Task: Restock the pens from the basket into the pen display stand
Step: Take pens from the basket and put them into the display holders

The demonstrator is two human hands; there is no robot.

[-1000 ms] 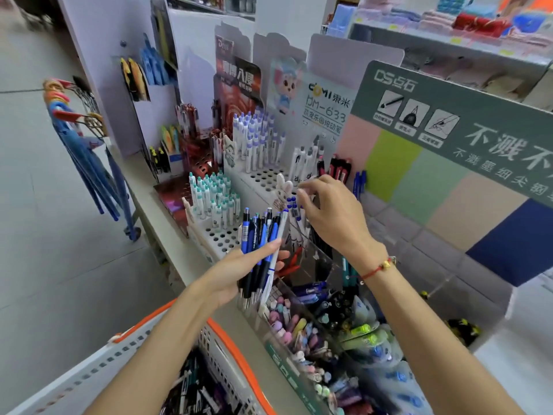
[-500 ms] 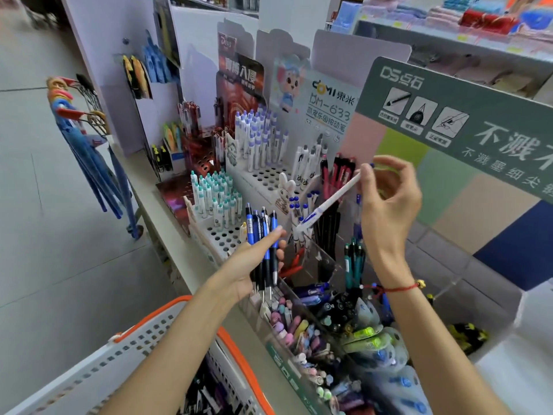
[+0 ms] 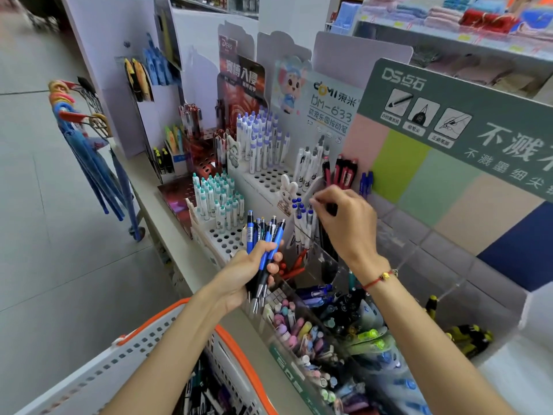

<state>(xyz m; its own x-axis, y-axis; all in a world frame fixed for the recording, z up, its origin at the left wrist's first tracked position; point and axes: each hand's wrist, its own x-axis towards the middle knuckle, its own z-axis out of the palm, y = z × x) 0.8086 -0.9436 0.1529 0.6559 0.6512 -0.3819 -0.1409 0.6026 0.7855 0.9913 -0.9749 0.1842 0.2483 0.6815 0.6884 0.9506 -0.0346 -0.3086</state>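
My left hand [image 3: 245, 277] grips a bundle of blue and black pens [image 3: 264, 238], tips down, just in front of the clear acrylic pen display stand [image 3: 326, 265]. My right hand [image 3: 347, 226] hovers over a back compartment of that stand, its curled fingertips pinching the top of a white pen [image 3: 309, 218] that stands among other white pens with blue caps. The white basket with an orange rim [image 3: 167, 316] sits at the bottom left, with more pens [image 3: 209, 393] inside.
White perforated stands [image 3: 269, 178] with teal and purple-capped pens rise behind. Erasers [image 3: 287, 322] and highlighters [image 3: 368, 336] fill the front bins. A green sign board [image 3: 449, 115] stands at right. Blue umbrellas [image 3: 89, 157] hang off the shelf's left end.
My right hand has come down from holding the white pen raised and tilted; it now sits low over the compartment. My left hand and its bundle barely moved.
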